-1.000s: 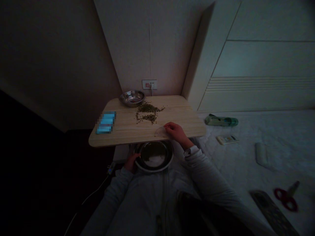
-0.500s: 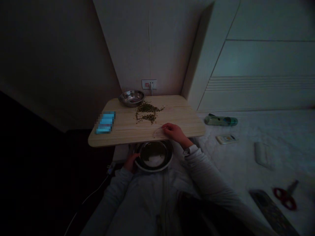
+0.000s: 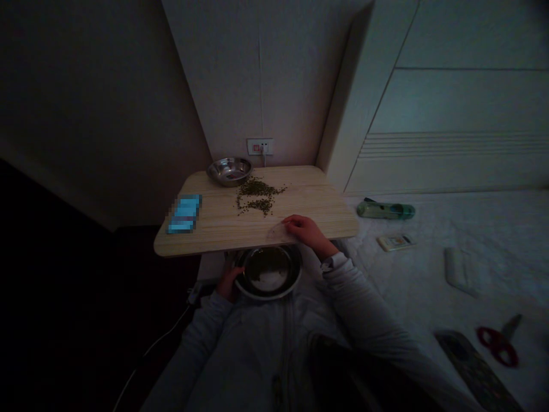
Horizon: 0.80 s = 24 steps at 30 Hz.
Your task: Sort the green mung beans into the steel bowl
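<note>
My left hand [image 3: 229, 284] grips the left rim of a round metal basin [image 3: 295, 274] beneath the front edge of the small wooden table [image 3: 214, 232]. Dark small grains lie inside the basin. At the table's near edge, my right hand [image 3: 305, 232] pinches a thin, clear, curved piece of plastic [image 3: 277, 232]; its exact kind does not show. Farther back on the tabletop, green beans or grains [image 3: 257, 191] lie loosely scattered. A shiny metal bowl [image 3: 230, 171] stands behind them at the back left.
A phone [image 3: 184, 214] with a blurred lit screen lies on the table's left. To the right, a green bottle-like object [image 3: 386, 210], a pale remote [image 3: 395, 243], red-handled scissors [image 3: 500, 343] and a dark patterned object [image 3: 472, 366] rest on the white bedding. A socket [image 3: 259, 147] is on the wall.
My right hand has shifted slightly left with the clear plastic piece. My left hand stays on the basin, and the scattered grains look the same.
</note>
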Available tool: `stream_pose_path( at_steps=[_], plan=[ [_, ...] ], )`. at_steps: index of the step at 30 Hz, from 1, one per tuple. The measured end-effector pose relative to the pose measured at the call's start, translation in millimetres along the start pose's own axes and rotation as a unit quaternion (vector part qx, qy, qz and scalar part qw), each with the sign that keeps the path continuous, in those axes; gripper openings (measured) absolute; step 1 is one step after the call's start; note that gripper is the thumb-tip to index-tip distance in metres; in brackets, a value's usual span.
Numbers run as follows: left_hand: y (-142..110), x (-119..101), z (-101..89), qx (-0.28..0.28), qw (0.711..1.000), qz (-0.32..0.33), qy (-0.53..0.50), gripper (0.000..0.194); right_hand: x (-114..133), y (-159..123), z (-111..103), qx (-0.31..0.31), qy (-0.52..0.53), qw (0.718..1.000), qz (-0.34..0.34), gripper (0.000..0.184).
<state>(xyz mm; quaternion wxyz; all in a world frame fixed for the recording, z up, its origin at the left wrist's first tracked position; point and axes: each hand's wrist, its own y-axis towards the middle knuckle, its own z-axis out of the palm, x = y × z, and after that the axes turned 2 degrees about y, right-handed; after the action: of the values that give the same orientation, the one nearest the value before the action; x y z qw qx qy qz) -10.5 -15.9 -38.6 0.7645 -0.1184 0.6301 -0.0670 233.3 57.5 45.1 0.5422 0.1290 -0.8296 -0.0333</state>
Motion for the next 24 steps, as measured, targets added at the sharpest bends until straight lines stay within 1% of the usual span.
stream_pose_path(
  at_steps=[4,6,8,11,13,15,17,21,24],
  plan=[
    [-5,-13,12.5,0.016,0.998,-0.035,-0.058,0.008,0,1,1,-0.129,-0.005,0.991,0.020,0.024],
    [-8,-19,16.3,0.016,0.997,-0.043,-0.068,0.008,2,1,1,-0.160,-0.025,0.987,0.024,0.023],
    [-11,-23,17.0,0.011,0.997,-0.040,-0.059,0.004,4,0,2,-0.155,-0.045,0.987,0.024,0.021],
    [-13,-24,15.9,0.004,0.998,-0.036,-0.044,0.003,6,-1,2,-0.131,-0.063,0.989,0.020,0.020],
    [-13,-23,16.4,-0.001,0.998,-0.049,-0.047,0.001,6,-2,2,-0.112,-0.049,0.992,0.020,0.020],
    [-13,-23,17.8,-0.006,0.997,-0.060,-0.051,0.005,5,-2,1,-0.099,-0.030,0.994,0.018,0.021],
    [-13,-24,18.7,-0.011,0.997,-0.064,-0.051,0.007,4,-2,1,-0.099,-0.023,0.995,0.017,0.021],
    [-14,-27,18.2,-0.031,0.997,-0.057,-0.032,0.005,3,-1,1,-0.097,-0.036,0.994,0.025,0.020],
    [-16,-29,19.5,-0.016,0.997,-0.069,-0.044,0.004,1,-1,1,-0.075,-0.022,0.997,0.024,0.021]
  ],
)
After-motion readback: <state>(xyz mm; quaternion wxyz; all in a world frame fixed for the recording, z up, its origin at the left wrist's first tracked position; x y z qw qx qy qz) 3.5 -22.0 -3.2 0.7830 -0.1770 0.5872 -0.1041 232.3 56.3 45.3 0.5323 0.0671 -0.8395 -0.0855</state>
